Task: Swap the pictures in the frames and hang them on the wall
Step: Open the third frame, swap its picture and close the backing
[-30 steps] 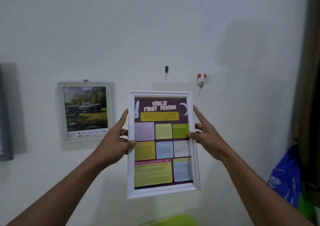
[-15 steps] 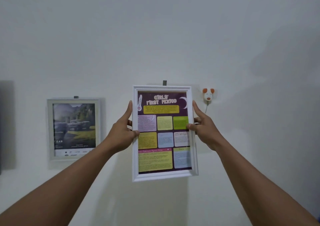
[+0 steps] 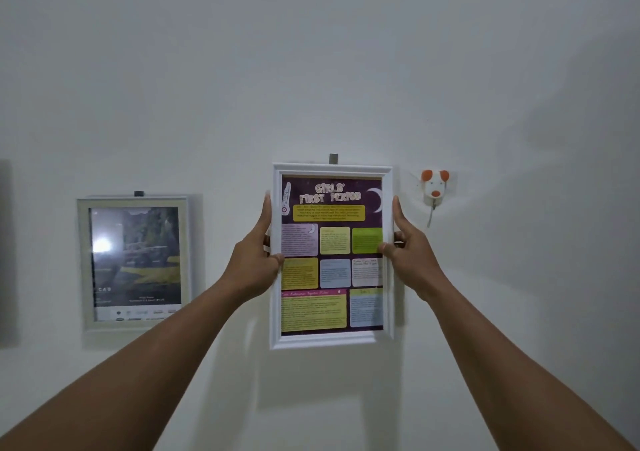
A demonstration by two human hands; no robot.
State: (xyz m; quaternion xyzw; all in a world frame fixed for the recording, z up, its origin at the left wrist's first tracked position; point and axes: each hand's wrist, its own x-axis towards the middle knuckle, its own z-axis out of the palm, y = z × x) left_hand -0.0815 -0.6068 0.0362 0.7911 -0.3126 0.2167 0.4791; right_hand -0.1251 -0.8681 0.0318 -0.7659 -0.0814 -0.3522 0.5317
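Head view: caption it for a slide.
Left hand and right hand hold a white-framed poster at its wall hook, beside the hung car picture.

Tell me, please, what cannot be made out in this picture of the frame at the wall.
Head view:
- The hook: only its top shows; the white frame hides whether it has caught on it.
- The left hand and right hand: their fingers behind the frame are mostly hidden.
- The poster: its small text is blurred.
- The grey frame: glare covers part of its picture.
- A dark thing: cut off by the left edge.
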